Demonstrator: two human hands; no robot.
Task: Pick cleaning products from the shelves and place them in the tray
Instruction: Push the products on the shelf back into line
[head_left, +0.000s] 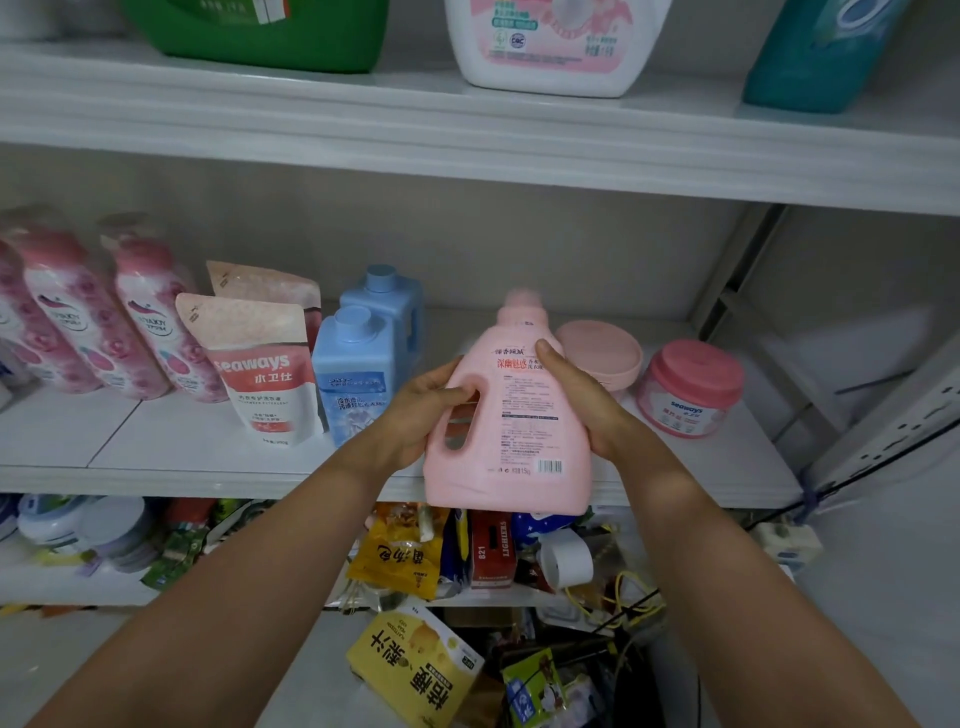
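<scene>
Gripping pink detergent bottle (519, 436) with left hand (415, 415) at handle, right hand (587, 405) around side; may clip shelf edge (208, 475) if lowered carelessly.

The cap (523, 299) of the pink detergent bottle (509, 452) is smeared by blur, and the fine print of its back label cannot be read. The fingers of the right hand (587, 410) are hidden behind the bottle; those of the left hand (415, 415) are seen only in part through the handle opening. The pink tub (608, 353) just behind is partly covered by the bottle. On the upper shelf (467, 130), the green jug (260, 31), the white-and-pink jug (556, 52) and the teal bottle (815, 57) are cut off by the top edge. At the left, the rose-printed bottles (67, 322) are blurred, the outermost being cut by the edge. The yellow box (415, 670) is cut off at the bottom.
</scene>
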